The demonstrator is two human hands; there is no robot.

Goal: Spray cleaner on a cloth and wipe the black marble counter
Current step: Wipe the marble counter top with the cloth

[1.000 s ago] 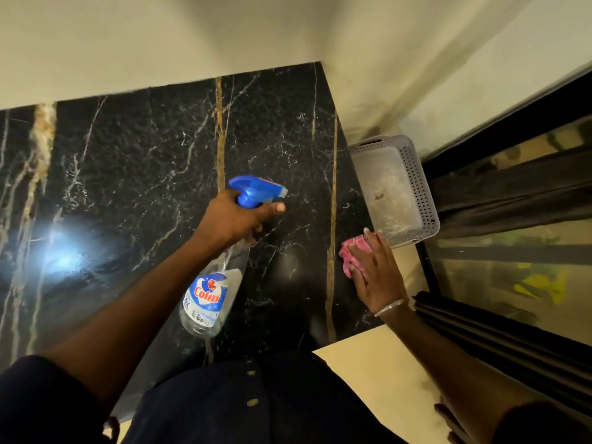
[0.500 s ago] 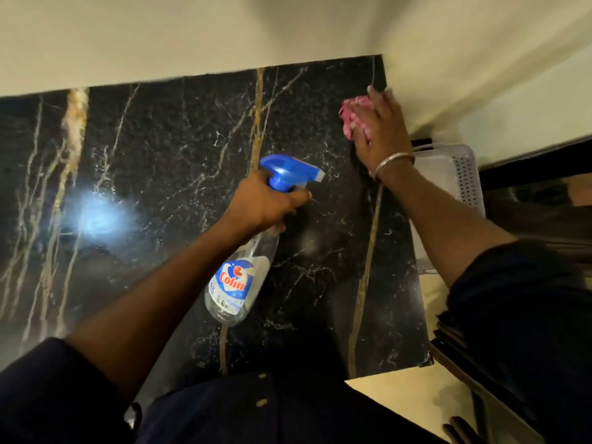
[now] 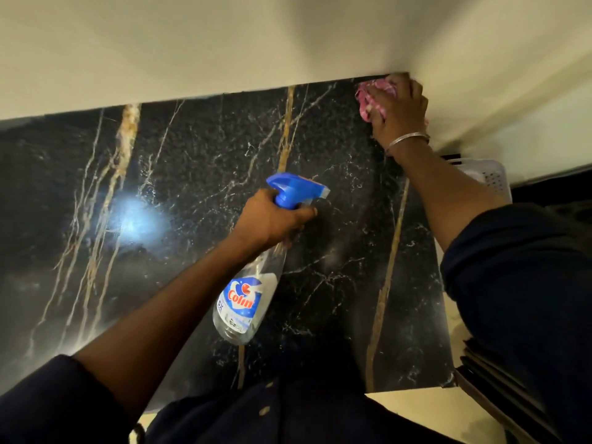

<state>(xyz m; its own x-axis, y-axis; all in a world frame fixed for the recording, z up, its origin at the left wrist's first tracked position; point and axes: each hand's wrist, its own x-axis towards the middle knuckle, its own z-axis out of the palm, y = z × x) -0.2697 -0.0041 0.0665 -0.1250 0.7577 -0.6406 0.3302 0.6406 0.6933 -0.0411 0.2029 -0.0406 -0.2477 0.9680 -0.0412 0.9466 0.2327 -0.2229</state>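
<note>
Your left hand [image 3: 272, 219] is wrapped around the neck of the spray bottle [image 3: 253, 286], held above the middle of the black marble counter [image 3: 198, 161], nozzle toward the far right. Against a second ago it has barely shifted; the bottle appears idle, so spraying looks finished for now.

The change is on the right. Your right hand [image 3: 400, 110], closed over the bunched pink cloth [image 3: 371, 97], has travelled from the near right edge by the basket [image 3: 490, 177] to the far right corner, where counter meets wall [image 3: 224, 46]. The cloth is pressed on the stone, touching or just short of the wall; I cannot tell which. In my judgement the wipe is underway, with the right strip covered and the wide left portion outstanding.

Surface: glossy, gold and white veins, a bright lamp reflection at left, a faint hazy patch right of the bottle, possibly residue. Room: plain pale walls behind and at right, a dim dark opening beyond the basket.
</note>
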